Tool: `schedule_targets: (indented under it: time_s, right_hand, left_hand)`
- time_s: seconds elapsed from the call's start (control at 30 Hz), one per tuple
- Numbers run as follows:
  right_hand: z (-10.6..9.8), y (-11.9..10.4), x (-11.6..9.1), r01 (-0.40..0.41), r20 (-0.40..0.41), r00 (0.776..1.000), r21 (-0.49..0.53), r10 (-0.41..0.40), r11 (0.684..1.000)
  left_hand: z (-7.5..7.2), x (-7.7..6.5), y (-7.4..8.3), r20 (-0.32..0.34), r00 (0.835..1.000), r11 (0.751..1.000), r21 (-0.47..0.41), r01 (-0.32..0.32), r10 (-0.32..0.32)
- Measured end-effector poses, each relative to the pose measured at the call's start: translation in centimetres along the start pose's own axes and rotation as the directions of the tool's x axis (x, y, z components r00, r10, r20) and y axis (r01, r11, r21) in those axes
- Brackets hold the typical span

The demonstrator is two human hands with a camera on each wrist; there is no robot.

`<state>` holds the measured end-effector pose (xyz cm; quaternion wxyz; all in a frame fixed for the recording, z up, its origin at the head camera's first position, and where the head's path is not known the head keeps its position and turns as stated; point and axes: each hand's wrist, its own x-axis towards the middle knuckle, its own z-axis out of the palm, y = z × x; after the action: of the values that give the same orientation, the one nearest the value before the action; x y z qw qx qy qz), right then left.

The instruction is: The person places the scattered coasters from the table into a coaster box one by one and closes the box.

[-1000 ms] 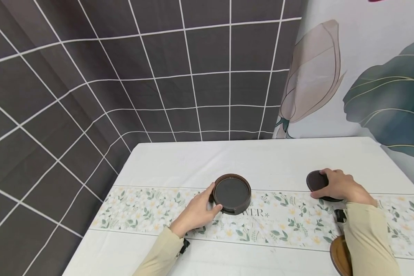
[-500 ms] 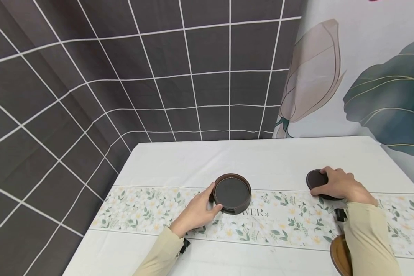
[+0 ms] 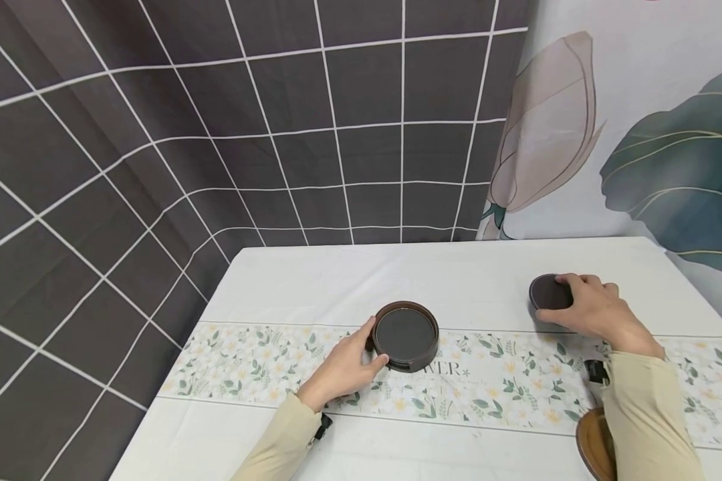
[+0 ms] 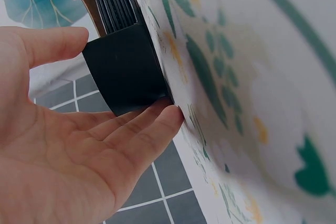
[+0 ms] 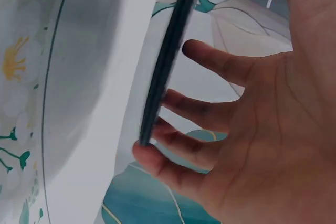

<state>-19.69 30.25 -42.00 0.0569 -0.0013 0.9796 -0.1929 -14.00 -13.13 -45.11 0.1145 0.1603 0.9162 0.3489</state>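
A round dark coaster holder (image 3: 406, 336) with a brown rim stands on the table, a dark coaster showing on top inside. Through its side slot (image 4: 114, 8), the left wrist view shows several stacked coaster edges. My left hand (image 3: 343, 371) rests against the holder's left side, thumb and fairly straight fingers touching its wall. Farther right, my right hand (image 3: 595, 307) grips a dark round coaster (image 3: 547, 294) by its edge, raised off the tabletop and tilted. Seen edge-on in the right wrist view, the coaster (image 5: 168, 61) looks layered; whether it is more than one cannot be told.
A brown round object (image 3: 592, 444) lies at the table's near right, partly hidden by the right sleeve. The white tablecloth (image 3: 337, 274) carries a floral band. Dark grid cloth (image 3: 361, 153) hangs behind and left, flower-print cloth (image 3: 632, 133) at the back right.
My right hand has lifted the coaster off the table and moved it slightly away, tilting it. My left hand and the holder stay in place.
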Motion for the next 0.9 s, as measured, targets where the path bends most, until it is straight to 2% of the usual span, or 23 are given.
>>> schedule_targets:
  time_s: [0.23,0.67,0.9]
  right_hand:
    - [-0.3,-0.6,-0.2,0.050,-0.068,0.996,-0.003,-0.050,0.999]
    - [-0.9,-2.3,-0.4,0.116,-0.142,0.983,0.014,-0.113,0.993]
    - [-1.1,-3.1,-0.7,0.148,-0.185,0.972,0.010,-0.144,0.989]
  left_hand:
    - [0.0,0.1,0.0,0.000,1.000,1.000,0.009,0.001,-0.001]
    - [0.0,0.1,0.0,-0.003,1.000,1.000,0.023,-0.012,0.012]
    - [0.1,0.0,0.0,-0.002,1.000,1.000,0.018,0.009,-0.009]
